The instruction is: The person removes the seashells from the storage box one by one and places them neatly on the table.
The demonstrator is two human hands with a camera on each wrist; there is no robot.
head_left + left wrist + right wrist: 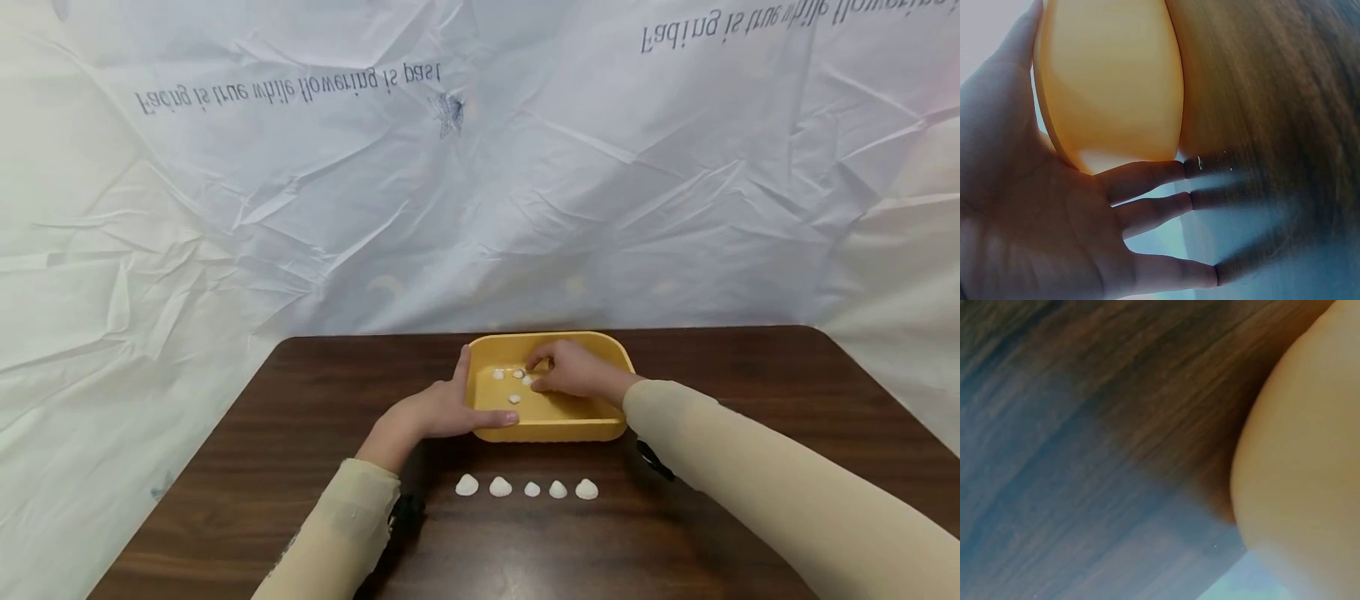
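A yellow tray [553,432] stands on the table, with several small white shells in its left half, one of them [513,399] nearer the front. My left hand [442,410] rests against the tray's left side, thumb along the near rim. In the left wrist view the fingers of this hand [1054,212] are spread and straight, their tips at the tabletop beside the tray [1116,81]. My right hand [573,369] is inside the tray, thumb and forefinger apart around the shells [527,380]. The right wrist view shows the tray's outer wall [1304,469] but no hand.
Several white shells, one at the middle [532,489], lie in a row on the dark wooden table [315,417] in front of the tray. Behind the table hangs a creased pale sheet [487,208] with printed words. Dark bands are at both wrists.
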